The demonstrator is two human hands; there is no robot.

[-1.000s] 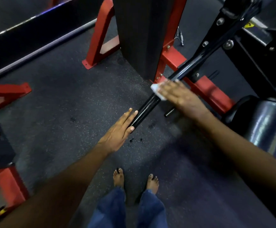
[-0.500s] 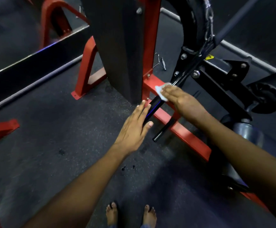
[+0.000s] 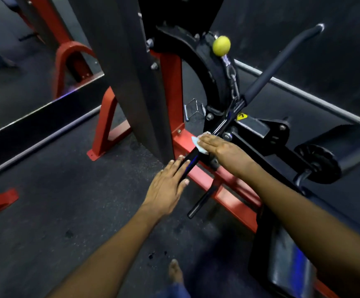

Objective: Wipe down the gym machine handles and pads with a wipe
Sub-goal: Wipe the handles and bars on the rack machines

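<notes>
A black handle bar of the gym machine runs diagonally from the centre up to a padded grip at the upper right. My right hand lies flat with straight fingers on a white wipe, pressing it against the bar. My left hand rests with straight fingers along the bar's near end, just below the wipe. A black roller pad sits at the right.
The red machine frame crosses the dark rubber floor under my arms. A grey upright panel stands behind the bar. A yellow knob tops a chain. A black seat pad is at lower right. My foot is below.
The camera has tilted up, revealing more of the machine. My right hand slid the wipe further up the bar, and my left hand followed up along the bar's end.
</notes>
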